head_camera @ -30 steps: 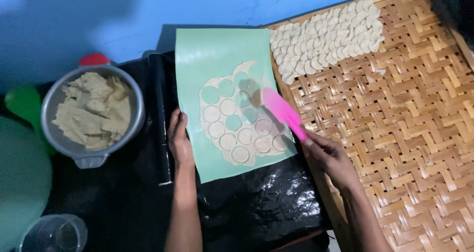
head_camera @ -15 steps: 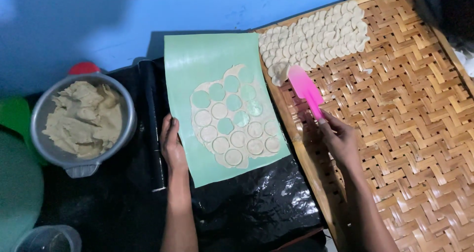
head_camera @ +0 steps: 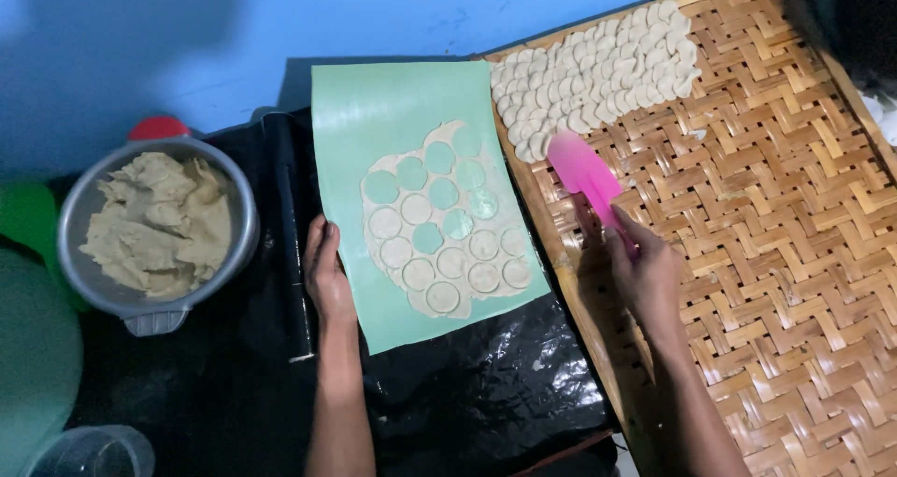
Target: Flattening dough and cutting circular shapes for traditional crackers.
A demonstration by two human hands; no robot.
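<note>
Step in hand: moving cut dough rounds onto woven tray (head_camera: 794, 281).

Right hand (head_camera: 645, 276) fingers closed round pink scraper (head_camera: 584, 173), blade near dough rounds (head_camera: 598, 66) at tray's far edge.

Left hand (head_camera: 327, 276) flat, fingers extended, holding nothing, pressing green mat (head_camera: 374, 103) left edge.

Next move likely calls for sliding blade under round on mat.

Two bare forearms, entering from the bottom edge. No sleeves, no cuffs anywhere along the visible length. Left hand (head_camera: 329, 273) bare: no glove, no ring, no bracelet or watch at the wrist. Right hand (head_camera: 645, 276) likewise bare, wrist unadorned. Slender build on both arms, narrow wrists. Fingers (head_camera: 316, 243) of the left long and slim, nails short and too small to tell further. Nothing worn up to the frame's edge; elbows and upper arms out of view.
</note>
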